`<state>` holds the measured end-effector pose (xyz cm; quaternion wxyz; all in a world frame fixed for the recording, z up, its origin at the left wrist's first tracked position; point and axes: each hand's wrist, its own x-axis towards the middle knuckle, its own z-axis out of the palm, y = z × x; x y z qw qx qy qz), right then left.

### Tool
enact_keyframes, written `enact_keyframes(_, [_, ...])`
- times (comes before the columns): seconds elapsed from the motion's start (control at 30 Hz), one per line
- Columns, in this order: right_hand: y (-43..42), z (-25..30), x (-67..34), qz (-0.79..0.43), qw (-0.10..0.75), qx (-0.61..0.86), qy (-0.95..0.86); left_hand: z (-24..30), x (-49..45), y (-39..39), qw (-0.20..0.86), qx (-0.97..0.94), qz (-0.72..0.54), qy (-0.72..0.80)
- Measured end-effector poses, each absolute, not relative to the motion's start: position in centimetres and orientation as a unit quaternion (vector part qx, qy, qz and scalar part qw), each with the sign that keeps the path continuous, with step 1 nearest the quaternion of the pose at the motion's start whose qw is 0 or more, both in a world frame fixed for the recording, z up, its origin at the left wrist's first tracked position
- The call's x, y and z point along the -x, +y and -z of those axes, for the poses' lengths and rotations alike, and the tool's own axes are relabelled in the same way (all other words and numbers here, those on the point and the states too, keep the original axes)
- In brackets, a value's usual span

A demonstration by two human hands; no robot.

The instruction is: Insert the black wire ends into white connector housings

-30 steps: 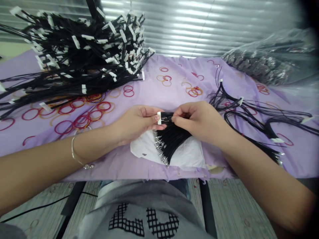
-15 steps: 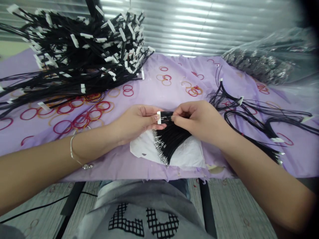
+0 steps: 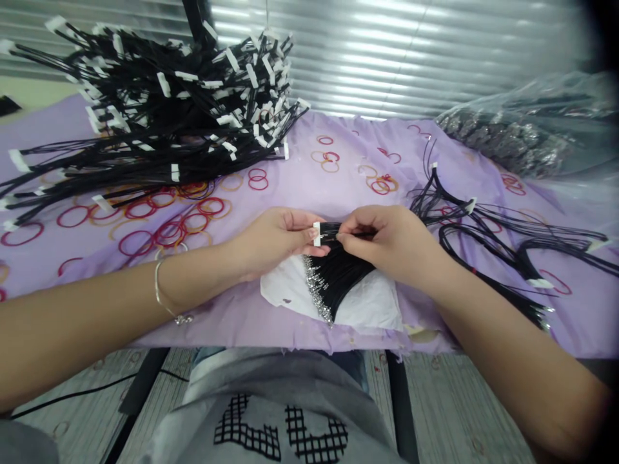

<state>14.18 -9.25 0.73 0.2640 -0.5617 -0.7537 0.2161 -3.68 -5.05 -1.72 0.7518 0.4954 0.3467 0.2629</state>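
Between thumb and fingers, my left hand (image 3: 285,238) pinches a small white connector housing (image 3: 316,234). Black wires run from the housing's right side toward my right hand (image 3: 382,241). That hand is closed, its thumb and index finger pinching a thin black wire (image 3: 337,236) close to the housing. Below both hands a fanned bundle of black wires (image 3: 345,277) with silver metal terminals (image 3: 318,293) at its left ends lies on a white sheet (image 3: 374,306). Whether the pinched wire's tip sits inside the housing is too small to tell.
A large heap of black wires with white connectors (image 3: 184,103) fills the back left. Red and yellow rubber bands (image 3: 169,232) lie scattered on the purple cloth (image 3: 300,174). More wired connectors (image 3: 469,206) lie at right, before a clear plastic bag (image 3: 522,135) of metallic parts.
The whole view has shifted slightly, so everything appears a little lower and to the right. Both hands keep their hold on the housing and the wire, with little other movement.
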Motion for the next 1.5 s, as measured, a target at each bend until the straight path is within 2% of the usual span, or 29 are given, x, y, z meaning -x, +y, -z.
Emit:
enact_keyframes(0.97, [-9.0, -0.3, -14.1, -0.098, 0.248, 0.485, -0.833, 1.4, 3.5, -5.3, 0.763, -0.488, -0.264, 0.332])
enact_keyframes(1.13, [-9.9, -1.6, -15.0, -0.007, 0.279, 0.506, -0.816, 1.5, 3.6, -5.0, 0.785, -0.444, -0.295, 0.315])
enact_keyframes(1.3, [-10.2, -1.1, -14.8, -0.128, 0.143, 0.419, -0.887, 1.6, 3.6, -4.8, 0.791, -0.435, -0.29, 0.319])
enact_keyframes(1.5, [-10.2, -1.3, -14.6, -0.192, 0.195, 0.447, -0.851, 1.3, 3.7, -4.8, 0.792, -0.432, -0.281, 0.326])
